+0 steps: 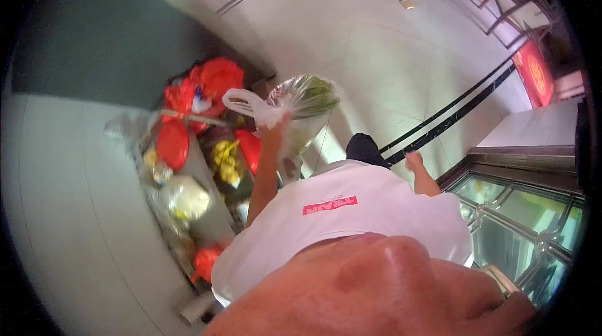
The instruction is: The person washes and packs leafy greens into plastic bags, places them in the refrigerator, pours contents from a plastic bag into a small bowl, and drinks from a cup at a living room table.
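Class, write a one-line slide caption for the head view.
Left hand holds a clear plastic bag of greens; red bags lie nearby.

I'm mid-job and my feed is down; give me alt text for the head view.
A person's left hand grips a plastic bag of green produce beside a clutter of red bags and yellow items. The right hand hangs apart on the other side of a white shirt, near glass panels.
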Available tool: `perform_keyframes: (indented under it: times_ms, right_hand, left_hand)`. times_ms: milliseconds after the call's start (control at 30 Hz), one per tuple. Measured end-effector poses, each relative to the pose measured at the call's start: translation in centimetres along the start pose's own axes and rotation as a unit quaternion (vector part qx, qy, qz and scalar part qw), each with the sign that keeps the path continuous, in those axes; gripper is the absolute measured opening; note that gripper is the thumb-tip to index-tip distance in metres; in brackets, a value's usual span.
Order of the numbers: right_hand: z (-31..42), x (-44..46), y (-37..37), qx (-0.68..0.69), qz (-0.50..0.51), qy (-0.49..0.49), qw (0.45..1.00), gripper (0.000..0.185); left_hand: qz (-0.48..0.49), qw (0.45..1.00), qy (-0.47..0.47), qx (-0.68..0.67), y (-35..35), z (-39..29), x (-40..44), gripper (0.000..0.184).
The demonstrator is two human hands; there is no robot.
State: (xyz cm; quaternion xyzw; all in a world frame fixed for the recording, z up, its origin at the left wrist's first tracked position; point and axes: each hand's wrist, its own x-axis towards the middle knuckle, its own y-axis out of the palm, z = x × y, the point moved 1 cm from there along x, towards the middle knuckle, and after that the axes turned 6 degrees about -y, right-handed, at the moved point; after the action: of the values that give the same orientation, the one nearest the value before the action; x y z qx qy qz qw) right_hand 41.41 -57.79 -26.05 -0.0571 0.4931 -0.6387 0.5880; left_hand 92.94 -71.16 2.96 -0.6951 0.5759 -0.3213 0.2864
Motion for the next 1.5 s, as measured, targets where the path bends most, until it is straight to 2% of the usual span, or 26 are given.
perform_keyframes:
  times_ms: [33, 67, 100, 167, 267, 333, 400, 433, 467, 533, 700, 800, 867, 900, 967, 1033, 1067, 1100, 1167, 1200, 1233, 1300, 1333, 1367, 1467, 1500]
  right_hand:
    - [1.7, -2.7, -2.9, 0.066, 0.09, 0.106, 0.988, 0.036]
    - [2.3, -3.9, -4.1, 0.104, 0.055, 0.168, 0.979, 0.038]
    - [0.4, -2.9, -3.4, 0.153, 0.023, 0.207, 0.966, 0.034]
    - [-1.9, 0.1, -4.6, 0.098, 0.055, 0.148, 0.983, 0.029]
    - [5.6, 7.5, -9.4, 0.046, -0.022, 0.192, 0.98, 0.033]
    - [11.2, 16.5, -11.0, 0.14, -0.078, 0.246, 0.956, 0.04]
    - [15.8, 27.8, -12.1, 0.179, -0.018, 0.142, 0.973, 0.029]
    - [20.2, 32.6, -12.8, 0.128, -0.079, 0.148, 0.977, 0.031]
    - [24.7, 37.6, -14.2, -0.012, -0.019, 0.039, 0.999, 0.031]
    - [34.1, 45.5, -15.2, 0.031, -0.017, -0.041, 0.999, 0.031]
    - [58.7, 55.1, -14.6, 0.168, 0.09, -0.104, 0.976, 0.028]
    - [71.2, 60.7, -11.4, 0.173, 0.15, -0.198, 0.953, 0.025]
    - [79.6, 62.5, -9.8, 0.188, 0.188, -0.226, 0.937, 0.023]
    - [84.1, 62.8, -9.5, 0.173, 0.193, -0.268, 0.928, 0.031]
    - [92.8, 64.3, -8.6, 0.174, 0.268, -0.364, 0.875, 0.026]
    - [101.6, 65.9, -6.2, 0.102, 0.214, -0.531, 0.814, 0.028]
    - [105.9, 61.2, -9.1, 0.056, 0.212, -0.551, 0.805, 0.028]
    - [109.6, 61.1, -7.2, 0.043, 0.152, -0.654, 0.74, 0.024]
    - [116.7, 55.9, -6.0, 0.018, 0.177, -0.716, 0.675, 0.022]
    - [120.0, 54.4, -4.5, -0.002, 0.155, -0.784, 0.601, 0.023]
    - [122.9, 52.5, -3.1, -0.017, 0.136, -0.845, 0.517, 0.025]
    - [127.8, 44.7, -2.0, -0.102, 0.204, -0.883, 0.411, 0.025]
    - [130.6, 44.2, -0.4, -0.049, 0.166, -0.925, 0.337, 0.024]
    - [132.5, 43.3, 1.1, 0.007, 0.127, -0.955, 0.267, 0.024]
    - [137.8, 40.7, 3.9, -0.045, -0.082, -0.992, 0.082, 0.02]
    - [138.7, 39.7, 4.8, -0.104, -0.108, -0.988, 0.042, 0.021]
  left_hand:
    - [0.01, 0.999, 0.041, 0.029, 0.6, 0.2, 3.5, 0.023]
    - [0.018, 0.995, 0.083, 0.057, 1.2, 0.5, 6.9, 0.024]
    - [-0.02, 0.974, 0.183, 0.132, 2.5, 2.2, 9.8, 0.026]
    - [-0.056, 0.961, 0.227, 0.149, 4.7, 2.8, 14.9, 0.029]
    - [-0.015, 0.998, 0.062, -0.013, 6.4, -0.2, 22.7, 0.031]
    - [0.037, 0.993, -0.041, -0.103, 5.6, -1.1, 27.6, 0.033]
    - [0.06, 0.982, -0.114, -0.137, 4.7, -1.1, 31.9, 0.034]
    - [0.043, 0.979, -0.148, -0.137, 4.6, -1.0, 33.7, 0.034]
    - [0.022, 0.974, -0.18, -0.137, 4.6, -0.9, 35.9, 0.033]
    - [-0.005, 0.96, -0.193, -0.202, 4.6, -0.8, 39.9, 0.037]
    - [-0.034, 0.944, -0.267, -0.193, 4.2, -0.9, 49.9, 0.037]
    - [-0.124, 0.953, -0.214, -0.174, 7.5, 6.2, 57.8, 0.034]
    - [-0.131, 0.969, -0.158, -0.14, 7.2, 7.1, 62.7, 0.035]
    - [-0.121, 0.975, -0.138, -0.125, 7.9, 6.5, 64.1, 0.036]
    - [-0.112, 0.967, -0.181, -0.137, 7.5, 5.7, 66.5, 0.036]
    - [-0.103, 0.962, -0.212, -0.135, 5.2, 5.5, 70.3, 0.035]
    - [-0.103, 0.959, -0.226, -0.137, 3.9, 4.7, 69.9, 0.035]
    - [-0.106, 0.953, -0.246, -0.143, 3.4, 4.2, 70.6, 0.035]
    - [-0.169, 0.915, -0.29, -0.224, 2.9, 2.1, 70.7, 0.033]
    - [-0.207, 0.887, -0.314, -0.267, 3.3, 2.1, 71.3, 0.032]
    - [-0.224, 0.893, -0.301, -0.25, 4.0, 2.7, 71.6, 0.032]
    - [-0.262, 0.901, -0.271, -0.214, 5.4, 5.0, 70.2, 0.03]
    - [-0.271, 0.905, -0.267, -0.188, 7.2, 5.5, 71.2, 0.03]
    - [-0.285, 0.881, -0.332, -0.18, 9.3, 6.5, 71.1, 0.03]
    - [-0.39, 0.792, -0.386, -0.267, 10.1, 7.0, 72.8, 0.03]
    - [-0.423, 0.756, -0.4, -0.3, 11.0, 6.0, 72.7, 0.03]
